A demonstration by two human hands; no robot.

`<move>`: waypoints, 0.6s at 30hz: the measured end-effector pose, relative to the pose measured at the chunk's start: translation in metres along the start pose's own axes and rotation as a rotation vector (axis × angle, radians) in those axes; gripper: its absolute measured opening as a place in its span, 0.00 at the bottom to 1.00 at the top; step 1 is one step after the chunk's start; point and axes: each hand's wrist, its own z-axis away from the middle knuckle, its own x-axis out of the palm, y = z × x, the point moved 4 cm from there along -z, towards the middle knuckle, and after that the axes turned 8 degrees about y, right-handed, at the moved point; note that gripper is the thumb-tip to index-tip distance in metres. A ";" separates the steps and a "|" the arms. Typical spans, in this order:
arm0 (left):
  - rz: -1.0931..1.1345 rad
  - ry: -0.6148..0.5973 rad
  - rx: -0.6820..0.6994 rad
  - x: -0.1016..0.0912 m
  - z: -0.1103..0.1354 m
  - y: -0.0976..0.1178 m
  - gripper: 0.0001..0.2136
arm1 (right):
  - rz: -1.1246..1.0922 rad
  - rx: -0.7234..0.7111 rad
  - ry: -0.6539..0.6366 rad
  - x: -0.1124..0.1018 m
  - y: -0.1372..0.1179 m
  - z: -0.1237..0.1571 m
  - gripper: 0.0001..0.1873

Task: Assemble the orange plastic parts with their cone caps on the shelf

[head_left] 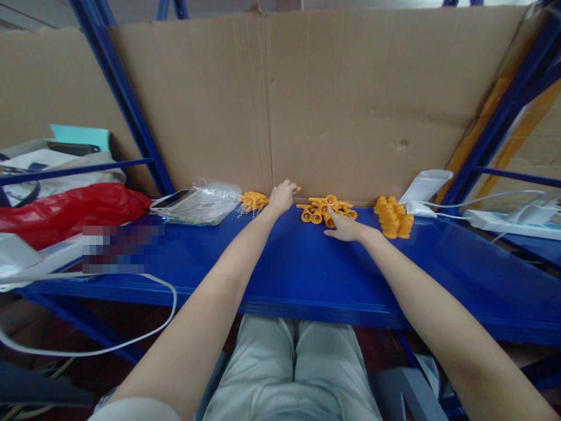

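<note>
My left hand [283, 196] is raised at the back of the blue shelf, its fingers pinched together with a small orange plastic piece [298, 189] showing at their tips. To its left lies a small heap of orange pieces [253, 200] with thin silvery chain-like bits. My right hand [345, 227] rests at a pile of orange horn-shaped plastic pieces [315, 217] with round cup ends. Its thumb and index finger are spread at the pile's near edge; the other fingers are partly hidden. Farther right stand lumpy orange plastic pieces [393, 217] in a tight group.
A tall cardboard sheet [324, 105] backs the blue shelf [298, 263]. Left are a phone [174, 199] on a clear plastic bag [214, 202] and a red bag [87, 210]. A white cable [173, 304] loops over the front edge. A white charger [421, 209] lies right.
</note>
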 end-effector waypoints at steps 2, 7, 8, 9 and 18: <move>0.004 0.031 0.006 -0.008 -0.003 0.002 0.17 | 0.005 0.012 -0.006 -0.001 -0.001 0.001 0.49; -0.042 -0.293 0.109 -0.014 0.002 0.016 0.16 | 0.012 -0.008 0.018 0.001 0.001 -0.001 0.49; -0.054 -0.395 0.140 -0.013 0.006 0.019 0.16 | 0.015 -0.014 0.025 0.002 0.001 -0.002 0.49; -0.068 -0.478 0.170 -0.013 0.012 0.023 0.15 | 0.019 -0.016 0.027 0.002 0.002 -0.002 0.48; -0.171 -0.602 0.249 -0.016 0.045 0.039 0.13 | 0.041 0.023 -0.007 -0.002 -0.004 0.003 0.47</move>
